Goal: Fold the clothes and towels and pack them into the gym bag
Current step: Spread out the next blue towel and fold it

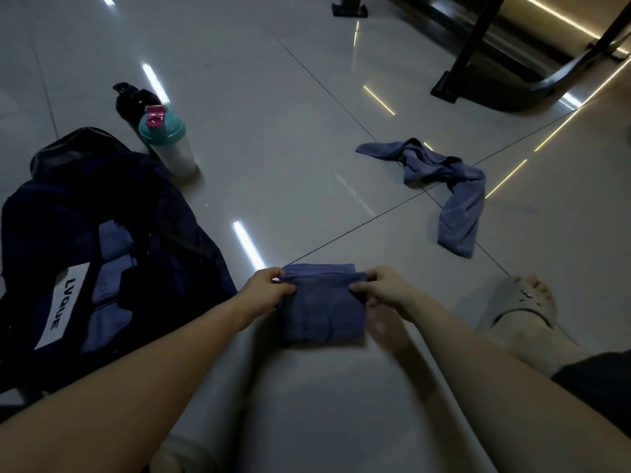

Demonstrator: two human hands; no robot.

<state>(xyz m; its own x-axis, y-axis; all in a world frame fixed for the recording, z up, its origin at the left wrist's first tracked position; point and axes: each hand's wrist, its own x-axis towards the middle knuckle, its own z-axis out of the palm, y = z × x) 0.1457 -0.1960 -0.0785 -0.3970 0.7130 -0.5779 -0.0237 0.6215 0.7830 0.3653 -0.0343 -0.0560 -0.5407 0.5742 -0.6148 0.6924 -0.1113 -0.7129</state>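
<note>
A folded blue towel (322, 312) lies on the tiled floor in front of me. My left hand (264, 288) pinches its far left corner and my right hand (386, 290) pinches its far right corner, holding the top fold up. A dark navy gym bag (164, 254) lies open at my left, with folded blue cloth (112, 254) inside and a white label reading LVQUE. A second blue towel (454, 186) lies crumpled and unfolded on the floor further away at the right.
A teal-lidded shaker bottle (170, 145) and a black bottle (131, 97) stand beyond the bag. Black legs of gym equipment (478, 63) stand at the far right. My foot in a grey slipper (522, 302) rests to the right of the folded towel.
</note>
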